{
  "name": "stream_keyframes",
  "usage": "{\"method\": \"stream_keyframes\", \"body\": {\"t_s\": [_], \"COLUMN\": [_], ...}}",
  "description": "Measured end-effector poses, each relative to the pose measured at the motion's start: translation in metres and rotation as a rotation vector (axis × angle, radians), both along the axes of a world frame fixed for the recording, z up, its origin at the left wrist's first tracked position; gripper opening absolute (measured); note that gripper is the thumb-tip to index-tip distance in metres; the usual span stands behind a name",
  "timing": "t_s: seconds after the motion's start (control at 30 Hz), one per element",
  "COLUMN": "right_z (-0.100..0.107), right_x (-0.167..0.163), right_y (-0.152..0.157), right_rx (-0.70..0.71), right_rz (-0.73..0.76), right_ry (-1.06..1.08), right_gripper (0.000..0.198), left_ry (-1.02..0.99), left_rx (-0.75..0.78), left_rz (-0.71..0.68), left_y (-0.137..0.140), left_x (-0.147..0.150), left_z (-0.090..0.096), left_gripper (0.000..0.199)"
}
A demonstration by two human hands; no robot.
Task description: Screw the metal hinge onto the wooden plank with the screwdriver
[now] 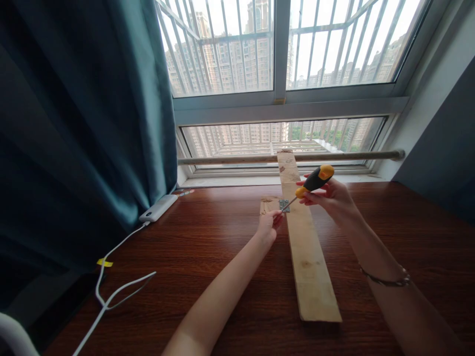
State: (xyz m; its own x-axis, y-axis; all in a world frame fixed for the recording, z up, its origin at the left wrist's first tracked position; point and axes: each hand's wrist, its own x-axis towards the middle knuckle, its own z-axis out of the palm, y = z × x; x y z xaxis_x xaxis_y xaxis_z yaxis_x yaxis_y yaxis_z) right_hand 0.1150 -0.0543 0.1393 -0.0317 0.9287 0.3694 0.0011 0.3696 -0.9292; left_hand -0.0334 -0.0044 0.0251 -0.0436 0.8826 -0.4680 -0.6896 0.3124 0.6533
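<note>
My right hand (331, 196) is closed around a screwdriver (317, 179) with a black and yellow handle. Its shaft slants down to the left, and the tip reaches a small metal hinge (284, 205). That hinge lies across a long pale wooden board (306, 247) and a short wooden piece (267, 203) to its left. Beside the screwdriver tip, the fingers of my left hand (269, 223) are pinched together at the hinge's lower edge. Whatever those fingertips hold, if anything, is too small to make out.
Under the boards is a dark red-brown wooden tabletop (222, 257). A white power bank (159, 208) with a white cable (120, 243) lies at the left by a blue curtain (148, 99). Behind the table, a horizontal rail (230, 159) crosses the window, close to the board's far end.
</note>
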Motion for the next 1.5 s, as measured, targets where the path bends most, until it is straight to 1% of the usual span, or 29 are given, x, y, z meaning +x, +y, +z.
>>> {"method": "stream_keyframes", "body": {"t_s": [0.03, 0.07, 0.17, 0.2, 0.23, 0.27, 0.3, 0.37, 0.47, 0.53, 0.57, 0.6, 0.73, 0.77, 0.8, 0.83, 0.9, 1.0, 1.07, 1.13, 1.17, 1.23, 1.33, 1.4, 1.43, 1.5], "right_z": [-0.001, -0.004, -0.015, -0.018, -0.02, -0.021, -0.02, -0.015, -0.004, -0.001, -0.002, -0.004, -0.022, -0.026, -0.03, -0.032, -0.031, -0.022, -0.015, -0.011, -0.011, -0.013, -0.02, -0.025, -0.027, -0.03], "right_x": [0.0, -0.001, -0.006, -0.008, -0.01, -0.011, -0.012, -0.01, -0.005, -0.003, -0.003, -0.004, -0.014, -0.016, -0.018, -0.019, -0.019, -0.017, -0.015, -0.013, -0.013, -0.014, -0.016, -0.017, -0.016, -0.015], "right_y": [0.001, 0.002, 0.006, 0.008, 0.009, 0.009, 0.008, 0.005, 0.0, -0.002, -0.002, -0.001, 0.006, 0.008, 0.009, 0.01, 0.01, 0.006, 0.003, 0.001, 0.0, 0.0, 0.003, 0.006, 0.008, 0.013], "right_rx": [0.009, 0.028, 0.123, 0.139, 0.135, 0.114, 0.083, 0.025, -0.001, -0.003, 0.004, 0.022, 0.161, 0.177, 0.178, 0.165, 0.121, 0.06, 0.029, 0.011, 0.013, 0.045, 0.167, 0.244, 0.262, 0.242], "right_rz": [-0.025, -0.089, -0.435, -0.524, -0.562, -0.544, -0.484, -0.308, -0.074, -0.012, -0.032, -0.095, -0.521, -0.576, -0.59, -0.567, -0.451, -0.194, -0.053, 0.009, -0.001, -0.102, -0.39, -0.536, -0.57, -0.559], "right_ry": [-0.031, -0.085, -0.284, -0.316, -0.321, -0.297, -0.254, -0.148, -0.016, -0.004, -0.03, -0.08, -0.349, -0.372, -0.368, -0.345, -0.274, -0.142, -0.076, -0.069, -0.091, -0.188, -0.397, -0.478, -0.483, -0.437], "right_gripper": [0.051, 0.049, 0.043, 0.043, 0.043, 0.044, 0.046, 0.049, 0.051, 0.05, 0.049, 0.047, 0.04, 0.04, 0.039, 0.039, 0.04, 0.046, 0.049, 0.048, 0.047, 0.044, 0.04, 0.039, 0.039, 0.04], "left_ry": [0.0, 0.001, 0.006, 0.007, 0.007, 0.008, 0.01, 0.011, 0.004, 0.001, 0.003, 0.007, 0.024, 0.024, 0.024, 0.024, 0.023, 0.013, 0.001, -0.007, -0.01, -0.013, -0.01, -0.002, 0.003, 0.009], "left_rx": [0.001, 0.002, 0.013, 0.019, 0.021, 0.019, 0.014, 0.007, 0.011, 0.014, 0.012, 0.01, 0.011, 0.012, 0.012, 0.011, 0.007, 0.008, 0.016, 0.024, 0.024, 0.02, 0.023, 0.023, 0.022, 0.017], "left_rz": [-0.002, -0.003, 0.005, 0.008, 0.011, 0.01, 0.007, -0.003, -0.011, -0.009, -0.006, -0.004, 0.013, 0.017, 0.02, 0.021, 0.017, 0.009, 0.004, 0.003, 0.003, 0.007, 0.015, 0.017, 0.018, 0.018], "left_y": [0.0, 0.0, 0.0, 0.0, 0.0, 0.0, 0.0, 0.0, -0.002, -0.002, -0.002, -0.002, -0.001, 0.0, 0.0, 0.0, 0.0, -0.001, -0.001, -0.002, -0.002, -0.002, -0.003, -0.003, -0.003, -0.003], "left_x": [0.0, 0.0, 0.0, 0.0, 0.0, 0.0, 0.0, 0.0, 0.0, 0.0, 0.0, 0.0, 0.001, 0.001, 0.001, 0.001, 0.001, 0.001, 0.001, 0.001, 0.001, 0.001, 0.002, 0.002, 0.002, 0.002], "left_z": [0.0, 0.0, -0.001, -0.002, -0.002, -0.002, -0.002, -0.002, 0.0, 0.0, 0.001, 0.001, -0.001, -0.002, -0.002, -0.003, -0.003, -0.002, -0.001, 0.0, 0.0, 0.001, 0.001, 0.001, 0.001, 0.001], "left_gripper": [0.019, 0.019, 0.018, 0.019, 0.019, 0.019, 0.018, 0.018, 0.018, 0.018, 0.017, 0.017, 0.017, 0.017, 0.017, 0.017, 0.016, 0.015, 0.015, 0.015, 0.015, 0.016, 0.016, 0.016, 0.017, 0.017]}}
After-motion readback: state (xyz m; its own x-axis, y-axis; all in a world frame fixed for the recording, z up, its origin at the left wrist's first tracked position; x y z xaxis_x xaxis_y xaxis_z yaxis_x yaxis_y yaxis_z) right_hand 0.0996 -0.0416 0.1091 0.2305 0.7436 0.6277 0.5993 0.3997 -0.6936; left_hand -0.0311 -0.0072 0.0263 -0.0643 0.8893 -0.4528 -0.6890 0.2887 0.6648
